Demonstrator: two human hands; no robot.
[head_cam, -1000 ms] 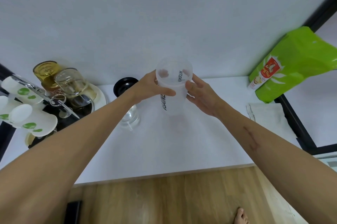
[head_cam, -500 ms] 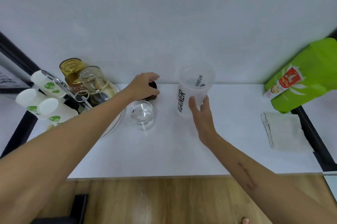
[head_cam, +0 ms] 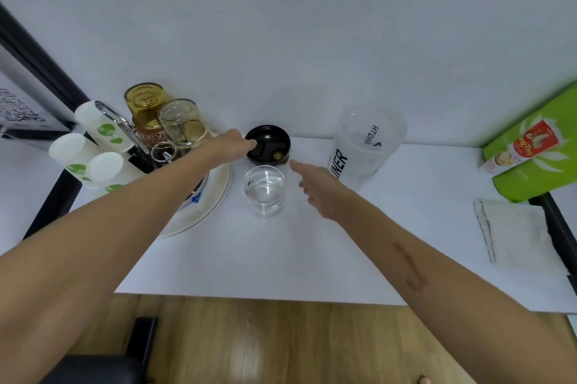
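While the shaker bottle [head_cam: 368, 146] stands uncapped, the left hand [head_cam: 231, 144] touches the black lid [head_cam: 268, 144], its grip unclear, and the right hand [head_cam: 318, 190] reaches in, fingers straight; capping remains.

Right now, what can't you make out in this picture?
Head view:
- Whether the left hand holds or only touches the black lid: its fingertips are blurred.
- Part of the print on the shaker cup: the right hand covers it.
- The green bag: cut by the right edge.
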